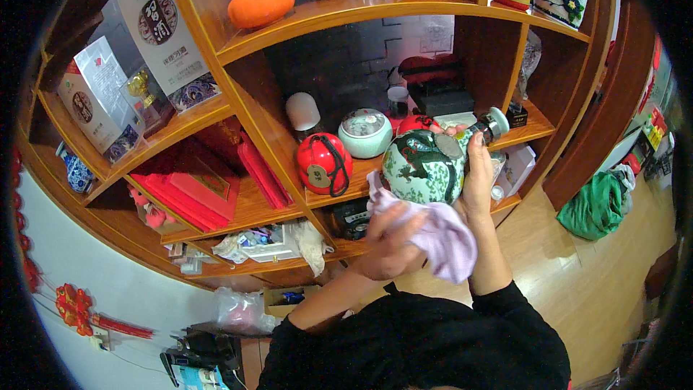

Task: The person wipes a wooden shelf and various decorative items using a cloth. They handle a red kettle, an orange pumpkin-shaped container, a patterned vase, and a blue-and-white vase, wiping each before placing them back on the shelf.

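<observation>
A green-and-white ceramic bottle [419, 184] with dark dragon decoration is held tilted in front of the shelves, its neck and pale cap [499, 119] pointing up to the right. My right hand [476, 176] grips it around the neck. In my left hand [392, 244], slightly blurred, is a pale lilac cloth [446, 244], which lies against the lower side of the bottle and hangs down to the right. Behind the bottle, on the shelf, are a celadon lidded jar [365, 138] and a round red container [325, 165] with a dark cord. Another red container [414, 124] is partly hidden.
The wooden shelf unit [346, 19] curves across the view. Two orange pumpkin-shaped jars [262, 4] stand above. Red boxes [200, 190] and tall printed cartons [162, 27] fill compartments at left. A green bag [593, 208] lies on the floor at right.
</observation>
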A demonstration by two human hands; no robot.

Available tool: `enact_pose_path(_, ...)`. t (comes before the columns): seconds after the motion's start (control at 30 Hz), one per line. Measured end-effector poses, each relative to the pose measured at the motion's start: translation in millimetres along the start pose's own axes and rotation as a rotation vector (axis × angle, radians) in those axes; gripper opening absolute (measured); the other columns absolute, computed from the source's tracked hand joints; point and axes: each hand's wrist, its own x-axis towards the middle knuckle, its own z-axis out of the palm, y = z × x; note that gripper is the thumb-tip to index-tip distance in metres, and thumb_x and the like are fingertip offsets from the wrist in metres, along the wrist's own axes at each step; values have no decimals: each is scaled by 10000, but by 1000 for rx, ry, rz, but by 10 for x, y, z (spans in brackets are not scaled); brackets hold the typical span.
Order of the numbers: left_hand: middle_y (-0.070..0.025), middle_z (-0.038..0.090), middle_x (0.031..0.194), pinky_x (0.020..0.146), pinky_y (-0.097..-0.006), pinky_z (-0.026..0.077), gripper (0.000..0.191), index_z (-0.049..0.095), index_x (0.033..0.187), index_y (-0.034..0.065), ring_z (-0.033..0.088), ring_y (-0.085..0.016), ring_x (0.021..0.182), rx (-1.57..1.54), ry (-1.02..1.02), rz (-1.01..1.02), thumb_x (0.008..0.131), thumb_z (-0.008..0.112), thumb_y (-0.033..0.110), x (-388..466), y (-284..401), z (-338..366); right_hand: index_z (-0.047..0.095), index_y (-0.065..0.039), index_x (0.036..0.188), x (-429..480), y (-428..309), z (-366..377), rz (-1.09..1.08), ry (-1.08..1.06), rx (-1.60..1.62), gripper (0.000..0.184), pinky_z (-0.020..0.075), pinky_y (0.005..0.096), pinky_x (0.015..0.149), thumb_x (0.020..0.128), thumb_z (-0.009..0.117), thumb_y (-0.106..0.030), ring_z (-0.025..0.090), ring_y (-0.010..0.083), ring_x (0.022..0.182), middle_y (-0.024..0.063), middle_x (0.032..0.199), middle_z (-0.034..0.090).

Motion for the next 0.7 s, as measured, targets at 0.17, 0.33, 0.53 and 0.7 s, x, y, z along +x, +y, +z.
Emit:
enact_pose_path(0.17, -113, 553, 1410, 1094, -433, 446, 429, 516, 1388, 67, 553, -254, 1255, -803, 212, -1086, 1084, 421, 354, 128, -67, -187, 522, -24, 1221, 1, -78, 36, -76, -228, -8, 444, 502, 505, 1044, 1061, 528, -438, 616, 353, 1213, 122, 1078, 625)
enact_pose_path(0.33, -86, 512, 1525, 1139, -494, 437, 650, 453, 1517, 178, 501, -279, 1385, -1657, 228, -1788, 1052, 367, 624, 204, -129, -126, 517, -58, 1165, -79, -103, 123, -10, -499, -153, 593, 523, 478, 990, 937, 668, -584, 626, 337, 1157, 82, 937, 605)
enact_pose_path(0.53, -72, 527, 1484, 1116, -494, 462, 591, 395, 1526, 144, 544, -284, 1335, -1562, 358, -1552, 1062, 482, 499, 145, -154, -205, 489, -22, 1300, -110, -192, 135, 41, -617, -184, 552, 417, 567, 1118, 1000, 627, -464, 555, 417, 1308, 170, 1116, 672)
enact_pose_path(0.7, -126, 521, 1425, 1110, -416, 446, 507, 361, 1516, 87, 531, -255, 1304, -1320, 275, -1401, 1073, 524, 272, 260, -163, -369, 439, -9, 1354, -109, -369, 408, 24, -575, -181, 508, 461, 545, 1091, 1042, 578, -386, 581, 388, 1271, 176, 1140, 638)
